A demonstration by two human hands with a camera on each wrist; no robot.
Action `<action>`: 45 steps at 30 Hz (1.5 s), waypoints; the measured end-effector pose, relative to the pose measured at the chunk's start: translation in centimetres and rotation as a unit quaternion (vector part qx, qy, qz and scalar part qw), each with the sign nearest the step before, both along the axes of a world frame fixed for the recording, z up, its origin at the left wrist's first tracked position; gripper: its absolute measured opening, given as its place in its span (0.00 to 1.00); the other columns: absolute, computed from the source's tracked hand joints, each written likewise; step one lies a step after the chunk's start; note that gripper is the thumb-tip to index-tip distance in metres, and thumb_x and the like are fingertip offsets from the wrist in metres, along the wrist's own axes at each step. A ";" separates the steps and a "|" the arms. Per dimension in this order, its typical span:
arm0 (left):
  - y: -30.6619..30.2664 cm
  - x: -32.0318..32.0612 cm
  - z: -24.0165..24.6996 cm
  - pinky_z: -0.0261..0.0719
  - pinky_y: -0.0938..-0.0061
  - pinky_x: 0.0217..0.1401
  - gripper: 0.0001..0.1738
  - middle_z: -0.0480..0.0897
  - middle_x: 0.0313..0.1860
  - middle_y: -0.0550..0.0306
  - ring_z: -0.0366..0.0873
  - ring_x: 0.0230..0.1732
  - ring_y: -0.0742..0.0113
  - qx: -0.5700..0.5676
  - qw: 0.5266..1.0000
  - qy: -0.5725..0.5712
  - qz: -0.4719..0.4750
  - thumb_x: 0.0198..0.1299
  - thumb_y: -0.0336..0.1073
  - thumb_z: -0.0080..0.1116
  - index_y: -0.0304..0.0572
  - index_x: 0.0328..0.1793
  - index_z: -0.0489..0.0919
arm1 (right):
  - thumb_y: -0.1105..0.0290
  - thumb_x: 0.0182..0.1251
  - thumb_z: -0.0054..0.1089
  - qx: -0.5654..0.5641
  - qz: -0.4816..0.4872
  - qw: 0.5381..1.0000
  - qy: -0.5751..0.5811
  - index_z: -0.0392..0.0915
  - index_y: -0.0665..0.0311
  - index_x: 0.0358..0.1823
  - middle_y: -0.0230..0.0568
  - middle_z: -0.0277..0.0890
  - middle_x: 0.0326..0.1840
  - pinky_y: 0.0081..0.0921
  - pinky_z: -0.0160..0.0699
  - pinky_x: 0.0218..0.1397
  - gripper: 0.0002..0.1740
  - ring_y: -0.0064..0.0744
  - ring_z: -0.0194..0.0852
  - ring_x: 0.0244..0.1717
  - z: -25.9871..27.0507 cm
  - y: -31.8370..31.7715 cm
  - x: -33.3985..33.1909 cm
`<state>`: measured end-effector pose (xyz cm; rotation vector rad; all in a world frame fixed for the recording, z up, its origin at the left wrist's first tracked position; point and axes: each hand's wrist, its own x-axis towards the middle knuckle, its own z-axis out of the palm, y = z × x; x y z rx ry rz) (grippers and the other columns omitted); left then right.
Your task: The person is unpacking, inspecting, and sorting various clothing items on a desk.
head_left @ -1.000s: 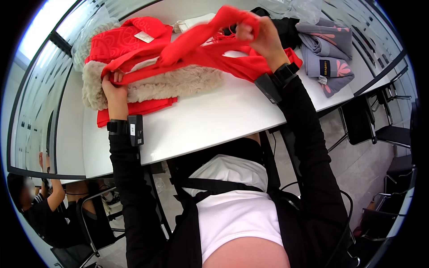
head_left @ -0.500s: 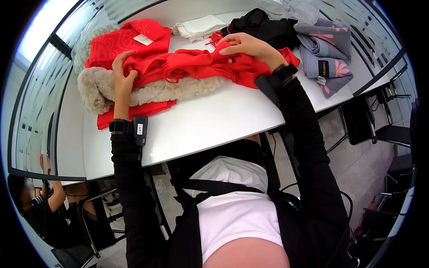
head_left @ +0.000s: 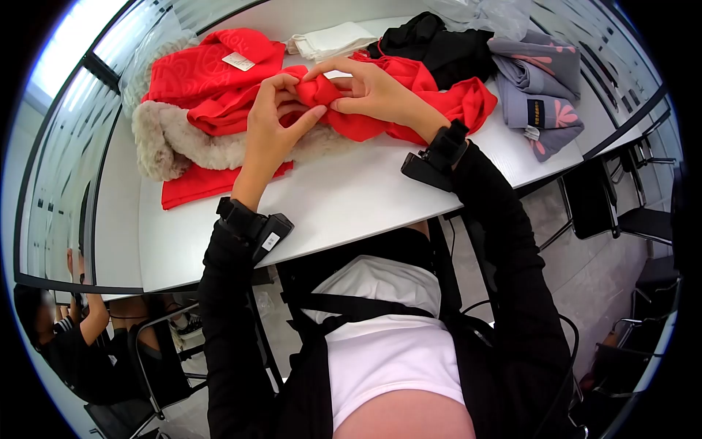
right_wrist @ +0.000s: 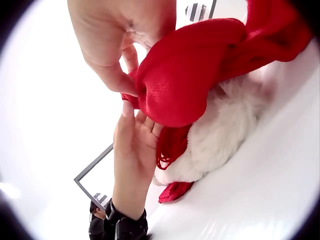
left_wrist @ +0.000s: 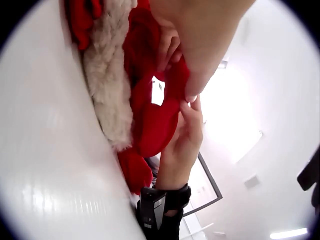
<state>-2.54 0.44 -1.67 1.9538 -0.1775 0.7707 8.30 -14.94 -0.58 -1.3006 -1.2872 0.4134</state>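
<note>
A long red scarf [head_left: 362, 126] lies across the table's middle, its near part lifted and bunched between two hands. My left hand [head_left: 269, 126] pinches the bunched cloth from the left, thumb and fingertips meeting at it. From the right, my right hand [head_left: 380, 94] pinches the same bunch, its thumb close to the left thumb. In the right wrist view the scarf [right_wrist: 175, 80] bulges in a rounded fold below the right hand [right_wrist: 120, 45], with red fringe [right_wrist: 170, 150] hanging near the left hand [right_wrist: 135, 155]. Beige fluffy fur [head_left: 164, 146] lies beneath the scarf.
A folded red garment [head_left: 205, 69] with a white tag [head_left: 238, 61] lies at the back left. White cloth [head_left: 333, 40], black fabric [head_left: 446, 47] and a folded grey-purple piece with pink flowers [head_left: 537, 102] line the back and right. Another person [head_left: 69, 351] sits at the lower left.
The scarf was stretched between hands held far apart, then lowered onto the pile. Both hands have since come together at its middle, the left moving right, and the cloth is bunched there.
</note>
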 end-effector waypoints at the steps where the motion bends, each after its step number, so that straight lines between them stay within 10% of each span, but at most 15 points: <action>1: 0.3 0.2 -0.5 0.78 0.76 0.45 0.22 0.74 0.40 0.54 0.76 0.39 0.69 0.008 1.000 -0.002 -0.004 0.48 0.28 0.64 0.34 0.48 0.67 | 0.78 0.51 0.54 0.003 0.003 1.000 0.000 0.70 0.63 0.49 0.37 0.66 0.53 0.27 0.71 0.56 0.20 0.34 0.69 0.55 -0.4 0.2 0.2; 7: 0.6 0.4 -1.3 0.77 0.75 0.44 0.22 0.76 0.43 0.51 0.77 0.40 0.66 0.027 0.999 0.020 -0.016 0.45 0.25 0.60 0.33 0.48 0.68 | 0.75 0.46 0.62 -0.003 -0.036 0.988 -0.151 0.69 0.63 0.43 0.37 0.67 0.48 0.28 0.74 0.50 0.20 0.35 0.71 0.50 -1.0 0.3 0.8; 18: 0.3 0.4 -1.4 0.74 0.81 0.30 0.11 0.78 0.26 0.54 0.75 0.24 0.74 0.166 0.978 0.040 0.119 0.46 0.25 0.56 0.32 0.39 0.73 | 0.70 0.41 0.59 0.071 -0.185 0.827 -0.526 0.68 0.63 0.33 0.37 0.68 0.38 0.30 0.73 0.35 0.15 0.36 0.70 0.36 -0.9 1.2 0.3; 26: 0.6 1.4 -1.5 0.72 0.70 0.29 0.08 0.75 0.22 0.45 0.74 0.21 0.56 0.180 0.976 -0.006 0.120 0.46 0.29 0.54 0.32 0.33 0.73 | 0.71 0.42 0.54 -0.018 -0.190 0.847 -0.496 0.69 0.61 0.33 0.38 0.70 0.29 0.32 0.71 0.29 0.12 0.40 0.71 0.24 -1.2 1.5 0.6; 29: 0.9 0.9 -0.4 0.72 0.73 0.30 0.08 0.75 0.22 0.46 0.75 0.23 0.63 0.115 0.979 0.091 0.143 0.48 0.29 0.51 0.32 0.34 0.72 | 0.72 0.43 0.53 -0.015 -0.182 0.883 -0.433 0.70 0.62 0.34 0.38 0.71 0.27 0.30 0.70 0.30 0.12 0.40 0.71 0.25 -1.4 1.0 1.3; 34: 2.0 1.4 -1.0 0.72 0.83 0.33 0.07 0.74 0.31 0.62 0.72 0.31 0.77 -0.322 0.934 0.120 -0.095 0.56 0.29 0.44 0.34 0.32 0.73 | 0.69 0.44 0.56 0.032 -0.074 0.959 -0.272 0.70 0.66 0.34 0.39 0.70 0.31 0.27 0.69 0.34 0.14 0.37 0.70 0.31 -2.2 1.3 2.4; 41: 1.3 0.8 -1.8 0.72 0.82 0.32 0.10 0.76 0.25 0.57 0.72 0.29 0.78 0.004 0.991 0.123 0.050 0.55 0.33 0.48 0.33 0.34 0.75 | 0.67 0.38 0.62 0.000 -0.127 0.925 -0.358 0.66 0.65 0.33 0.37 0.65 0.41 0.28 0.67 0.42 0.19 0.37 0.66 0.39 -1.4 1.0 0.0; 45: 0.6 0.8 -1.9 0.70 0.78 0.26 0.10 0.73 0.19 0.54 0.68 0.20 0.75 -0.076 0.987 0.135 0.048 0.55 0.33 0.49 0.32 0.35 0.75 | 0.65 0.38 0.62 0.078 -0.189 0.878 -0.433 0.69 0.65 0.29 0.38 0.68 0.36 0.31 0.68 0.36 0.17 0.38 0.68 0.35 -1.6 1.6 0.1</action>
